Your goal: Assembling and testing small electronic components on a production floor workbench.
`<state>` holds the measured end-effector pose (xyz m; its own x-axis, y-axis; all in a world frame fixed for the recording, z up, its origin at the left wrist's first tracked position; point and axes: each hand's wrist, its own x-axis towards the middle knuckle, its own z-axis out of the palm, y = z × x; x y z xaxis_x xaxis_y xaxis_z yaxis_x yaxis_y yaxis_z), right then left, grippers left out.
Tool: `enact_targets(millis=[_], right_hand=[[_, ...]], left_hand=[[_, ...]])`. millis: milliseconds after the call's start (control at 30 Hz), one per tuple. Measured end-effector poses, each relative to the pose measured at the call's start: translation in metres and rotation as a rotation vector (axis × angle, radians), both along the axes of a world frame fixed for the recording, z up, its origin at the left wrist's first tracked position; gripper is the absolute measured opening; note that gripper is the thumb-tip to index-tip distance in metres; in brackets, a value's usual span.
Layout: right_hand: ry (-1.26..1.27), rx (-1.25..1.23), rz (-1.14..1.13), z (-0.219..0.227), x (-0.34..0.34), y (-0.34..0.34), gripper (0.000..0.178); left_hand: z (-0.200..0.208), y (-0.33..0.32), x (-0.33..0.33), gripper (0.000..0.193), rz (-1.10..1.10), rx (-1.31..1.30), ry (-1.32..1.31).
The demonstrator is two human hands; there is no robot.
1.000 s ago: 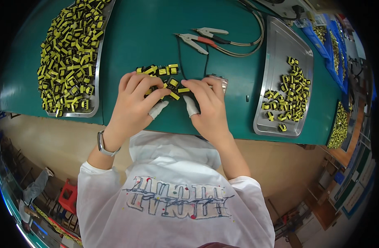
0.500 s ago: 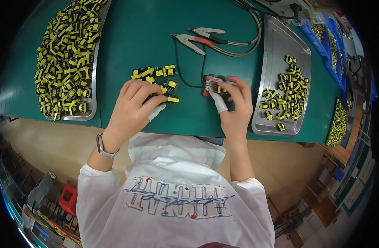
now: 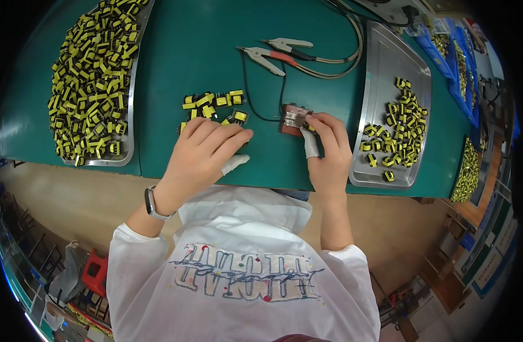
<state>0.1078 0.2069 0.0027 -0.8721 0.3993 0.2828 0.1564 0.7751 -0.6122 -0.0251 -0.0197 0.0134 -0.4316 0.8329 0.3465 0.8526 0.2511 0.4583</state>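
Green tabletop [image 3: 199, 51]; since a second ago the right hand [image 3: 330, 153] has left the loose parts [image 3: 237, 98] for a red-brown block [image 3: 289, 122], inward from the near edge's middle; its grip pinches one yellow-black component [image 3: 311, 127] at the block's right side; the left hand [image 3: 201, 153] has shifted rightward, fingers curled, whether gripping anything I cannot tell; attention now seems centred on that single component.

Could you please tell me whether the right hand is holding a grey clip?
No, the right hand holds a yellow part at the reddish block, apart from both grey clips.
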Motion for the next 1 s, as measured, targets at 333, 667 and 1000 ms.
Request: enact_targets(millis=[333,667,1000], right_hand=[[0.058,-1.018,0.065,0.015,0.004,-0.012,0.029],[-0.023,-1.128,0.096,0.019,-0.003,-0.021,0.029],[0.026,-0.215,0.02,0.0,-0.001,0.007,0.028]], left_hand=[[0.001,0.017,0.013,0.026,0.061,0.088,-0.048],[0.015,0.012,0.006,0.037,-0.049,0.268,-0.227],[0.004,-0.016,-0.017,0.036,-0.142,-0.147,0.065]])
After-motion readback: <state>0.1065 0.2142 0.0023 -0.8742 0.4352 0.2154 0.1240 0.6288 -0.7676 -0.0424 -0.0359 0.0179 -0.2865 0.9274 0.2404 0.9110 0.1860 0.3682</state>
